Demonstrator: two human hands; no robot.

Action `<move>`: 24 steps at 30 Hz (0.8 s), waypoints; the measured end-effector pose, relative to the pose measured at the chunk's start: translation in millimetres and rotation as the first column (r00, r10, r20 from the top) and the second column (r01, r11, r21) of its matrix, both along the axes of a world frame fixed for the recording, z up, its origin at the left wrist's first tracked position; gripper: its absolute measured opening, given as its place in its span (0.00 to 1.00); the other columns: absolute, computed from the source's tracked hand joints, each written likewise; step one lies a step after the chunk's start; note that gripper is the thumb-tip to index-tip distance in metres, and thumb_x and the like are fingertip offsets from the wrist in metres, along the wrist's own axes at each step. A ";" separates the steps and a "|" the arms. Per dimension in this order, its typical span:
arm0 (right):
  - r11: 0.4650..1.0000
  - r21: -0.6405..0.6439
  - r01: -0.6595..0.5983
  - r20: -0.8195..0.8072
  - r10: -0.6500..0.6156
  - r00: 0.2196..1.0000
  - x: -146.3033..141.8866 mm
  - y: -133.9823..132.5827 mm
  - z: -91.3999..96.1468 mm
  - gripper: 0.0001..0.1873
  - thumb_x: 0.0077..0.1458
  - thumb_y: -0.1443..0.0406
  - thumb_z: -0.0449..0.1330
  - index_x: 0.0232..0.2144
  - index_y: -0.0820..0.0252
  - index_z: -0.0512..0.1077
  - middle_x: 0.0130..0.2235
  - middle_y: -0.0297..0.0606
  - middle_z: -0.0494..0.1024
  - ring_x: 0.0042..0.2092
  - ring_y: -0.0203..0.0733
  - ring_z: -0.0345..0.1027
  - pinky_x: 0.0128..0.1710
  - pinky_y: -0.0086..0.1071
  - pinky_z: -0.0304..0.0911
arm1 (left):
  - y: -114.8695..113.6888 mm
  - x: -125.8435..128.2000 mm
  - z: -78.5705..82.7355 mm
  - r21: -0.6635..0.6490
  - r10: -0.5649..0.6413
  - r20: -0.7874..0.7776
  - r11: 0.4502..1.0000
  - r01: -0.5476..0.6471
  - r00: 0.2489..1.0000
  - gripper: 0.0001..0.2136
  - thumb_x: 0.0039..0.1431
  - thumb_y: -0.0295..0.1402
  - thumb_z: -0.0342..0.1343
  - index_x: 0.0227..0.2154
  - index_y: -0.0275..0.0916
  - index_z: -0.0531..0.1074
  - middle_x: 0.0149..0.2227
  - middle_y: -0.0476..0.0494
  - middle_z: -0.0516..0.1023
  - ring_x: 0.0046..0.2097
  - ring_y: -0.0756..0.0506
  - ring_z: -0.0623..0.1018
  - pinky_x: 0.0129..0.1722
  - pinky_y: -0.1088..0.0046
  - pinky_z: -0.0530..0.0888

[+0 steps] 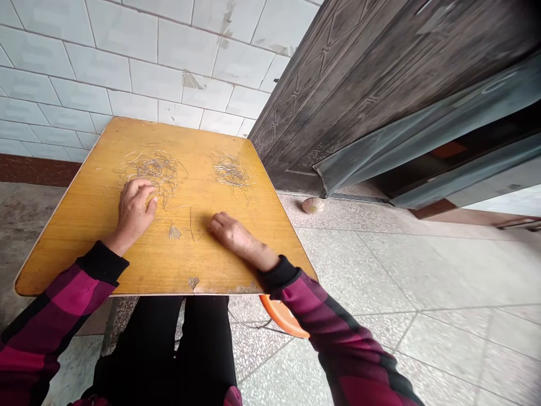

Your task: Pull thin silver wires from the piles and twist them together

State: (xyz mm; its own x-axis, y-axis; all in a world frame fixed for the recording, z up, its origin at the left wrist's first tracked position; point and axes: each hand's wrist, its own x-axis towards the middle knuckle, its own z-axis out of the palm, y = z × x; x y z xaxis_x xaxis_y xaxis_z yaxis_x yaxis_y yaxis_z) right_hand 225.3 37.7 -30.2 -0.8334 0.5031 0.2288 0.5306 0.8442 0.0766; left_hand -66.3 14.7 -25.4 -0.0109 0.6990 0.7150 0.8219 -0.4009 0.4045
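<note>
On the surface (pixel 84 225), the left hand (pixel 137 208) is sitting at the near edge of a tangled heap of thin strands (pixel 154 166), its grip released, thumb clear of fingers; one bent strand (pixel 191 223) is lying mid-surface; the right hand (pixel 228 230) is resting beside it, its grip curled, contents impossible to tell; a smaller heap (pixel 232 171) is lying apart beyond, presumably to avoid mixing. Both heaps are lying uncontained.

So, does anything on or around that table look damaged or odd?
Yes: rough grey patches break the smooth yellow tabletop, one between the left hand and right hand, others along its near edge, as if worn through. Smudges also mark the wall tiles.
</note>
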 end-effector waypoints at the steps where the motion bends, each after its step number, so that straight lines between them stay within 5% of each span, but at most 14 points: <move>1: 0.998 -0.001 0.068 0.011 -0.068 0.998 4.0 14.6 3.4 0.14 0.66 0.70 0.48 0.31 0.64 0.71 0.33 0.43 0.71 0.36 0.43 0.62 0.37 0.34 0.62 | 0.2 -0.2 0.1 -0.004 0.000 0.006 1.000 0.000 1.000 0.07 0.54 0.26 0.54 0.36 0.41 0.71 0.46 0.41 0.70 0.51 0.39 0.71 0.54 0.55 0.69; 4: 0.963 0.036 0.268 0.005 -0.269 0.963 7.2 42.1 18.1 0.11 0.63 0.71 0.52 0.34 0.66 0.74 0.37 0.49 0.74 0.39 0.45 0.65 0.39 0.37 0.63 | 0.8 -1.1 0.6 -0.006 0.000 0.013 1.000 0.000 1.000 0.08 0.54 0.26 0.54 0.37 0.41 0.71 0.46 0.41 0.70 0.51 0.39 0.71 0.53 0.55 0.69; 7: 0.995 -0.022 0.096 -0.089 -0.097 0.991 -4.8 32.3 25.9 0.13 0.65 0.66 0.53 0.48 0.63 0.73 0.50 0.49 0.75 0.49 0.48 0.67 0.49 0.42 0.65 | 0.9 -1.7 0.7 0.004 0.014 -0.004 1.000 -0.014 1.000 0.07 0.55 0.26 0.54 0.37 0.40 0.71 0.46 0.40 0.71 0.51 0.39 0.72 0.54 0.56 0.70; 10: 0.984 -0.134 -0.118 -0.015 0.117 0.993 -17.4 -0.5 17.5 0.26 0.64 0.55 0.54 0.60 0.61 0.66 0.63 0.50 0.65 0.62 0.53 0.59 0.58 0.49 0.59 | 0.6 -0.6 -0.9 -0.026 0.000 -0.039 1.000 -0.001 0.999 0.07 0.56 0.27 0.54 0.38 0.39 0.72 0.46 0.39 0.72 0.51 0.39 0.72 0.53 0.56 0.70; 16: 0.966 -0.241 -0.090 0.060 0.107 0.992 10.9 -26.8 -5.2 0.45 0.61 0.44 0.51 0.69 0.63 0.45 0.69 0.54 0.52 0.69 0.51 0.46 0.65 0.55 0.46 | -0.1 4.9 -9.1 -0.184 -0.164 -0.162 0.974 0.134 0.973 0.09 0.57 0.28 0.54 0.40 0.40 0.75 0.48 0.38 0.75 0.52 0.38 0.73 0.54 0.54 0.70; 21: 0.966 -0.228 0.123 0.065 -0.111 0.992 33.5 15.2 -9.8 0.43 0.63 0.43 0.45 0.69 0.62 0.45 0.69 0.54 0.49 0.70 0.53 0.41 0.66 0.56 0.42 | 2.5 2.3 -12.3 -0.167 -0.103 -0.155 0.983 0.077 0.983 0.10 0.57 0.29 0.53 0.40 0.39 0.75 0.47 0.38 0.75 0.50 0.38 0.74 0.53 0.54 0.71; 24: 0.906 -0.241 0.347 0.082 -0.337 0.938 20.8 48.9 -11.0 0.43 0.63 0.42 0.43 0.69 0.65 0.47 0.70 0.56 0.47 0.71 0.58 0.39 0.65 0.61 0.38 | 5.2 -3.2 -10.9 -0.157 -0.088 -0.131 0.985 0.067 0.987 0.10 0.56 0.29 0.53 0.39 0.38 0.75 0.45 0.38 0.76 0.49 0.38 0.74 0.52 0.54 0.72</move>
